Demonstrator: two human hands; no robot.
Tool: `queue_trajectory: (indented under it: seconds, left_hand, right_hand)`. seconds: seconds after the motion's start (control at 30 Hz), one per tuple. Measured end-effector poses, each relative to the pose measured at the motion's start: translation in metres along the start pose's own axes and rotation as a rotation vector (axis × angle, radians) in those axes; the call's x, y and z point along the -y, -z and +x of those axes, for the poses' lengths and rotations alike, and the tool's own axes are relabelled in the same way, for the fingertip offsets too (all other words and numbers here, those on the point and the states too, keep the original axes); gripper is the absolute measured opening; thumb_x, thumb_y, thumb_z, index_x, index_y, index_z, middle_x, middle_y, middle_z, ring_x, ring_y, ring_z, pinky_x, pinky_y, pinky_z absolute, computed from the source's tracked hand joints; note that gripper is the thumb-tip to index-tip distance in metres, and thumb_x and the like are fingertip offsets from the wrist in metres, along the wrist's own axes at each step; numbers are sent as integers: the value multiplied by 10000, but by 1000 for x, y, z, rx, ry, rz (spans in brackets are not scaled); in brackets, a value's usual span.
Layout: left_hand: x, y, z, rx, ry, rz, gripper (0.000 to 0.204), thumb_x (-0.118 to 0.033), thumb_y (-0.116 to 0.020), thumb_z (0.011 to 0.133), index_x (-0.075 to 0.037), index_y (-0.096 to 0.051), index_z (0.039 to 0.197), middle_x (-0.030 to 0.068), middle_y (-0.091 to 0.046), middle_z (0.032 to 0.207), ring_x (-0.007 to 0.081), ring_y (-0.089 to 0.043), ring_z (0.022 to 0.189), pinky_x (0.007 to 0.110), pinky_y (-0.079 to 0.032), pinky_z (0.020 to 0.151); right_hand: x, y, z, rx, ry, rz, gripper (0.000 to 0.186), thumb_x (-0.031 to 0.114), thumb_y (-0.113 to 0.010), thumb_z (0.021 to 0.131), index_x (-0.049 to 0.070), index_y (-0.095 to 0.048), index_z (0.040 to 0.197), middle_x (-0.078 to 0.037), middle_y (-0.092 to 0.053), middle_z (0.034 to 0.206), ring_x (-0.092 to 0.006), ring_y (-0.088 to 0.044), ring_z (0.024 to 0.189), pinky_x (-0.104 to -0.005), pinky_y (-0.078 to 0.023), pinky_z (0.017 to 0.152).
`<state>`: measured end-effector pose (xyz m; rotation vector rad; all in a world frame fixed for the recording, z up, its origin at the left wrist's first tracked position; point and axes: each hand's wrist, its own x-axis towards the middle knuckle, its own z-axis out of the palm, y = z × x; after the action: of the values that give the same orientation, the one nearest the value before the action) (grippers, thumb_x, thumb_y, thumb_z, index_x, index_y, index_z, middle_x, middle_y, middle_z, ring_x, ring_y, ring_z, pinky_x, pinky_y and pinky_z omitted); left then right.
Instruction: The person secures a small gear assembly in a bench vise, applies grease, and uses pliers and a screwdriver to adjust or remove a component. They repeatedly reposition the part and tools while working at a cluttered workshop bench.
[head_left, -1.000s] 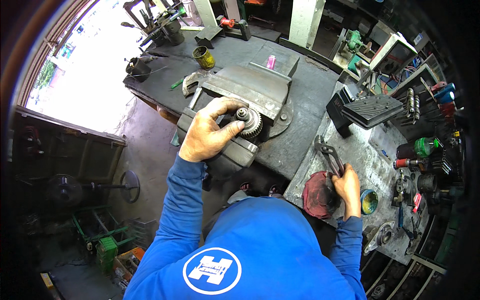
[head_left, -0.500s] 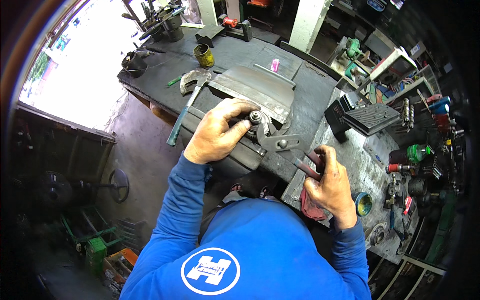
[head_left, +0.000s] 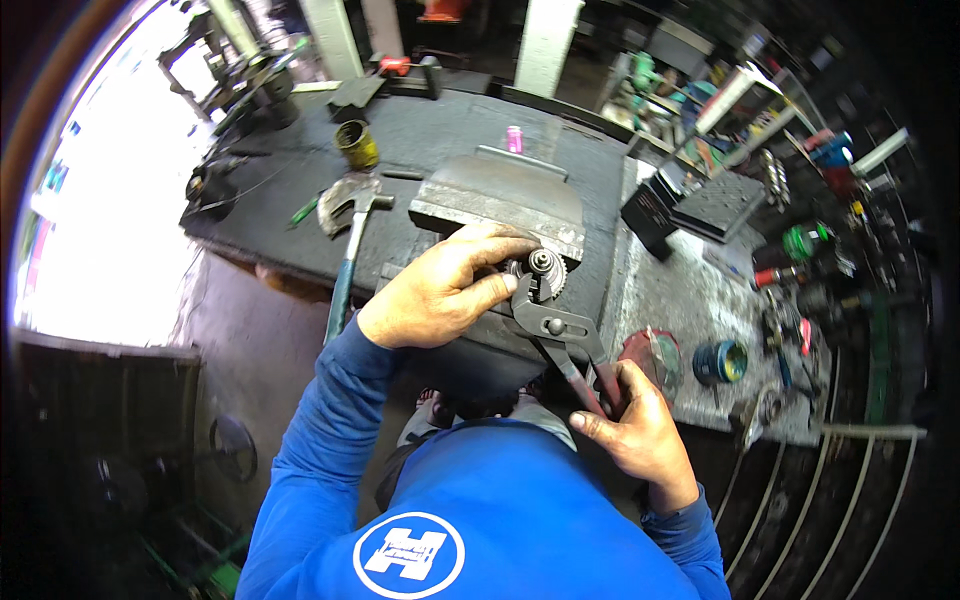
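My left hand (head_left: 440,290) is wrapped over a toothed metal gear (head_left: 543,274) with a short shaft, which sits at the near edge of the dark workbench (head_left: 440,150). My right hand (head_left: 630,425) grips the red handles of a pair of adjustable pliers (head_left: 560,335). The pliers' jaws reach up to the gear, right beside my left thumb. A thick steel block (head_left: 500,195) lies just behind the gear.
A hammer (head_left: 345,235) with a blue-green handle lies left of my left hand. A yellow tin (head_left: 356,144) and a small pink bottle (head_left: 514,138) stand farther back. Right of the bench, a grey table (head_left: 690,300) holds black blocks (head_left: 700,200), a blue-rimmed tin (head_left: 720,362) and scattered tools.
My right hand picked the pliers up from the grey table and brought them left to the gear. My left hand stayed on the gear.
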<state>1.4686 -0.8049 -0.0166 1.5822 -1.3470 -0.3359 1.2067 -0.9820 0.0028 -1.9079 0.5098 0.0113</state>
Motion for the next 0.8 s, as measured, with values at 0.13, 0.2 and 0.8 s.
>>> queue_trajectory:
  seconds: [0.13,0.2,0.8]
  left_hand:
    - [8,2,-1,17,-59,-1,541,-134,-757,898,44,-614,1388,226,-629,1354,387,-590,1282,440,-457,1125]
    - [9,-1,0,-7,-74,38,603,-213,-803,875,46,-613,1385,233,-634,1325,408,-586,1262,461,-454,1115]
    - [3,-12,-6,-79,-89,168,656,-319,-802,890,65,-602,1384,251,-617,1344,421,-564,1302,469,-445,1132]
  right_hand:
    - [7,-33,-21,13,-288,520,385,193,-809,958,19,-562,1197,-73,-651,887,-157,-665,671,-287,-540,576]
    - [11,-45,-28,15,-271,701,369,208,-759,1000,7,-554,1230,-86,-667,878,-174,-691,648,-299,-560,528]
    - [-46,-64,-17,508,91,1755,542,324,-509,1105,58,-403,1565,-404,-592,1236,-695,-521,1278,-824,-499,944]
